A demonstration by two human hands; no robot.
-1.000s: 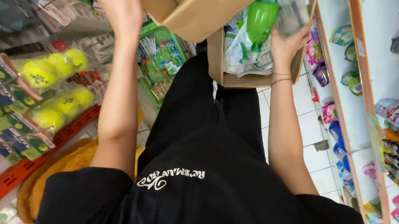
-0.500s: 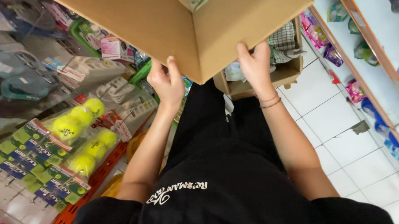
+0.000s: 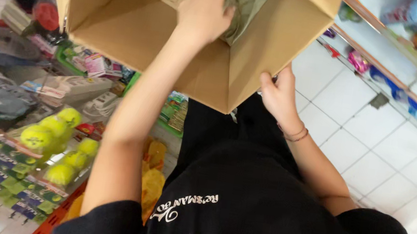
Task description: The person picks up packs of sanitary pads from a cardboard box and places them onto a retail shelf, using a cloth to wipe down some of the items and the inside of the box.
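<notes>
Emptying-out step, I'd say: I've got the cardboard box [image 3: 139, 24] held up in front of me, open side tipped toward the camera, well above the white tiled floor [image 3: 381, 143]. My left hand [image 3: 204, 14] is reached deep inside it, fingers curled and pressed together on a crumpled greenish plastic bag [image 3: 245, 1] against the back wall of the box; whether it's a real pinch or just a touch, I cannot tell, fingertips are hidden behind the knuckles. My right hand [image 3: 278, 94] is outside, at the lower right corner, thumb along the edge and fingers wrapped under, hidden by the cardboard, so it's gripping the box wall. Box contents: only that bag shows; the rest of the inside looks bare brown cardboard. Next move, my guess: needs a firm close on the bag and a straight pull toward the opening while the right hand keeps the box steady. Around me: tennis balls [image 3: 54, 138] in packs on the left display, and shelves [image 3: 413, 70] of coloured goods on the right.
</notes>
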